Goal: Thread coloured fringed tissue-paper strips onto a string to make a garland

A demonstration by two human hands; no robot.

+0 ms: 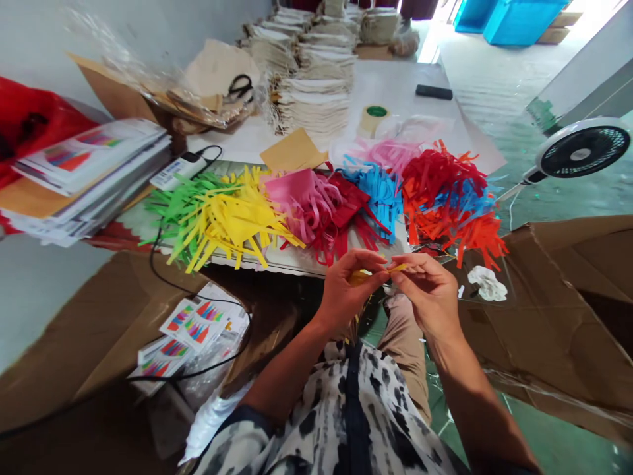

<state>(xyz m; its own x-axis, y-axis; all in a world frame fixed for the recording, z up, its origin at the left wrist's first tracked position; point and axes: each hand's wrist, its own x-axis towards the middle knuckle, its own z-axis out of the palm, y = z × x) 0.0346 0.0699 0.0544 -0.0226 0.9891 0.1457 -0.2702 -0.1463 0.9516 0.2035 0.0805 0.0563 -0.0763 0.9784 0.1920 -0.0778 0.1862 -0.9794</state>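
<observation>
My left hand (349, 287) and my right hand (428, 287) meet in front of my body, just below the table edge. Both pinch a narrow yellow strip (397, 268) between thumb and fingers. More yellow material shows behind the left fingers and hangs under them. Past my hands, fringed paper tassels lie along the table: a green bunch (180, 206), a yellow bunch (232, 221), a pink bunch (301, 198), a dark red bunch (346, 211) and a blue bunch (378, 194). At the right is a mixed red and orange pile (445, 198).
Stacked off-white bundles (316, 99) stand at the back, near scissors (240, 87), a tape roll (374, 120) and a black phone-like object (434, 92). Printed sheets (93, 171) are piled left. A fan (583, 148) and cardboard box (558, 316) stand right. A black cable (163, 274) hangs left.
</observation>
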